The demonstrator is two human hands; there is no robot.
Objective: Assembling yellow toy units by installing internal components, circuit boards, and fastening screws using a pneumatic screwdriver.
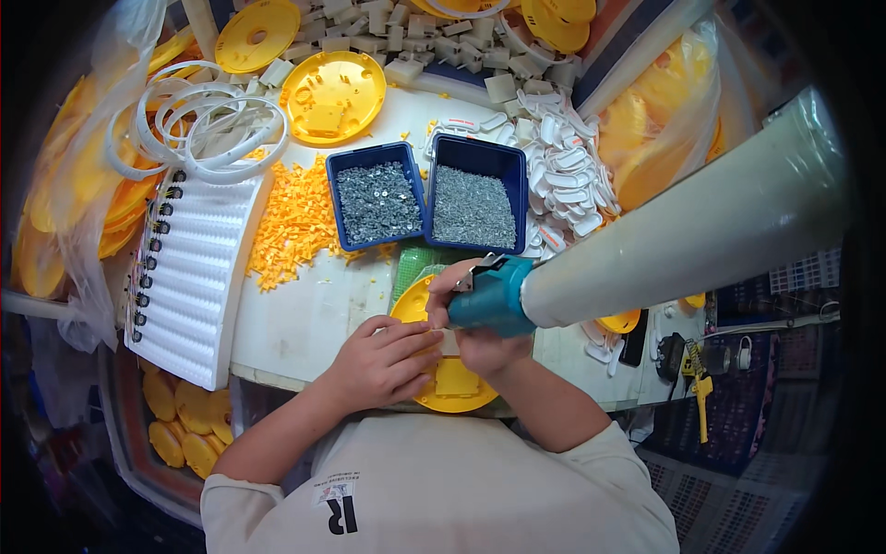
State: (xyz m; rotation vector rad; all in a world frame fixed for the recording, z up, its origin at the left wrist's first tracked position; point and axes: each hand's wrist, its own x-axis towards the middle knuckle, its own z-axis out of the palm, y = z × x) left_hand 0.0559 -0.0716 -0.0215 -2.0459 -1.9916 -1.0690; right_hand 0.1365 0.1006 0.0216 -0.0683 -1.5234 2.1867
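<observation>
In my right hand (pixel 489 343) is a powered screwdriver with a teal front end (pixel 498 297), a metal lever and a thick pale body (pixel 683 217). The body rises toward the upper right, and my fingers wrap round the teal end. Below the tool, a yellow round plastic cover (pixel 454 386) lies at the near edge of the table. My left hand (pixel 386 362) rests over the cover's left side, fingers close together and fingertips beside the tool's lower end. The tool's tip and any small part under those fingertips are hidden.
Two blue bins (pixel 377 198) (pixel 475 196) hold small metal parts. Around them lie orange plastic pieces (pixel 293 220), white oval parts (pixel 565 166) and another yellow cover (pixel 332 97). A white ridged tray (pixel 194 268) with wired parts and white rings (pixel 198 129) stand left.
</observation>
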